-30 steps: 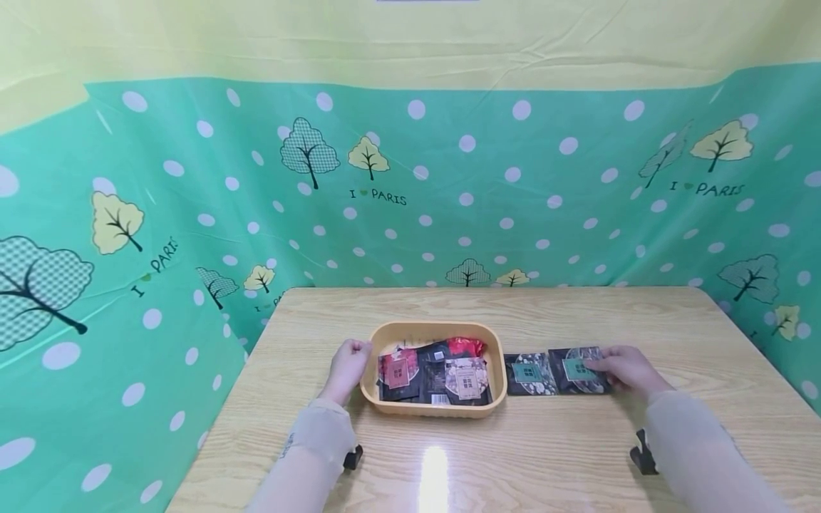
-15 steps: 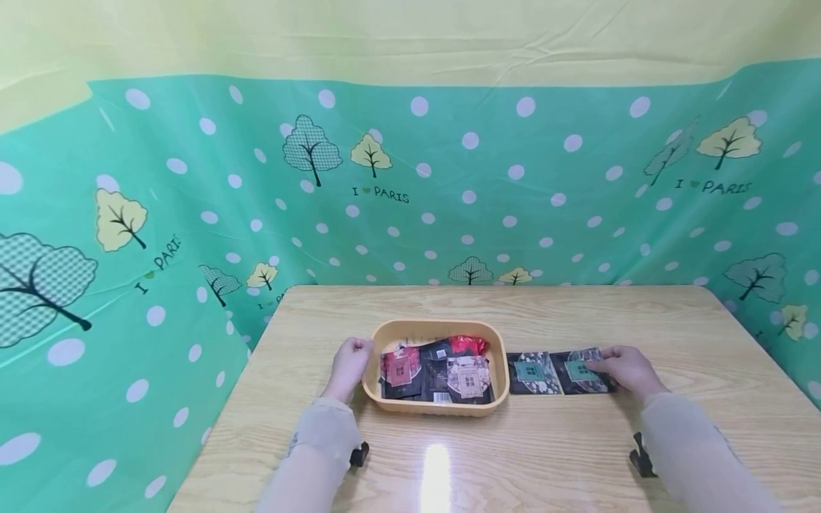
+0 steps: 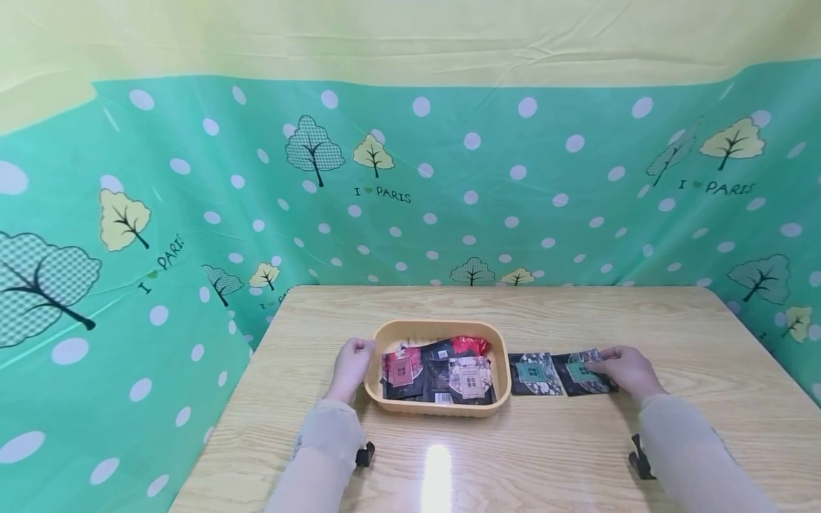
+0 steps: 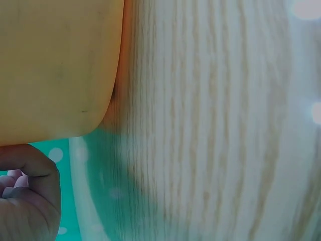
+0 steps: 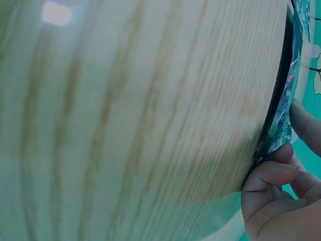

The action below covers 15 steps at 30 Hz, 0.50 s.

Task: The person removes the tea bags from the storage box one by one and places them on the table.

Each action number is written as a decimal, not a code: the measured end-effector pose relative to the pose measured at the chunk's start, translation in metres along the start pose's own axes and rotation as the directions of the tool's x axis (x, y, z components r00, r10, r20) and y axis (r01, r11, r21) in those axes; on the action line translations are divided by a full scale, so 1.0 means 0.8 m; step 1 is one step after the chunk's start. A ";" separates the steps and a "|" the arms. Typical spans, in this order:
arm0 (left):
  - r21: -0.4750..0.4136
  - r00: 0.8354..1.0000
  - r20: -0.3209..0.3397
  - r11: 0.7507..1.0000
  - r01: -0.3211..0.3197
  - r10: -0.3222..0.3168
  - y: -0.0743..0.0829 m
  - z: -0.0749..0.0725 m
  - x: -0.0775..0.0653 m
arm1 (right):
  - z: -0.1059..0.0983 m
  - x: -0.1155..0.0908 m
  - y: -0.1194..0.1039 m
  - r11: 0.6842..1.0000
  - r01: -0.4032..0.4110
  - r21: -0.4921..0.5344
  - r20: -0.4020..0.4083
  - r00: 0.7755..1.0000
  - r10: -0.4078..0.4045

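My left hand (image 3: 350, 367) grips the left rim of a yellow plastic basket (image 3: 436, 409); the left wrist view shows curled fingers against the basket's edge (image 4: 60, 70). Several flat black sachets lie inside, among them one with a pink label (image 3: 401, 372) and one with a pale floral front (image 3: 471, 380). Right of the basket, a black sachet with a green label (image 3: 535, 374) lies flat on the table. Beside it is a similar green-labelled sachet (image 3: 582, 372), slightly turned, whose right edge my right hand (image 3: 628, 370) pinches. Up close, the right wrist view shows its shiny printed face (image 5: 287, 110) between thumb and fingers.
The wooden table (image 3: 513, 463) runs to a green polka-dot cloth (image 3: 471, 214) with tree prints hung at the back and sides. A light reflection (image 3: 437, 474) shines on the tabletop near the front.
The sachet under my right hand has turned slightly, and a narrow wedge now separates it from its neighbour. My left hand keeps its hold on the basket. The head view has shifted slightly.
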<state>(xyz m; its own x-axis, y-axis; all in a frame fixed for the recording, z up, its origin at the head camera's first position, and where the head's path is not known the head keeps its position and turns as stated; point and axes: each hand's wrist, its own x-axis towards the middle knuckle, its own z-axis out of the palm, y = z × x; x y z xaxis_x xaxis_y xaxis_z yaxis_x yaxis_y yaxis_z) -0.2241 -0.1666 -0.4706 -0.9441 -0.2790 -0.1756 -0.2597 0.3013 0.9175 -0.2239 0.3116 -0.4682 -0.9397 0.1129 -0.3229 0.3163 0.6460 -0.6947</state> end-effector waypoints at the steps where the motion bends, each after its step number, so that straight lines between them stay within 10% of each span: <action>1: -0.005 1.000 0.000 1.000 0.000 0.000 0.000 0.000 0.000 | 0.000 0.000 0.000 1.000 -0.001 0.000 0.000 1.000 0.001; 15: -0.015 1.000 0.007 1.000 0.002 -0.002 0.001 -0.001 -0.002 | 0.001 -0.002 -0.001 1.000 -0.005 0.002 0.002 1.000 0.005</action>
<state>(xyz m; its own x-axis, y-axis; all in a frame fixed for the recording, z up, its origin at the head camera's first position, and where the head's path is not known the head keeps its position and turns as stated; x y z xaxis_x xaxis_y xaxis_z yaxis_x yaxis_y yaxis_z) -0.2228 -0.1665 -0.4691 -0.9451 -0.2728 -0.1798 -0.2584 0.2872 0.9224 -0.2221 0.3105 -0.4678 -0.9379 0.1142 -0.3277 0.3211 0.6439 -0.6945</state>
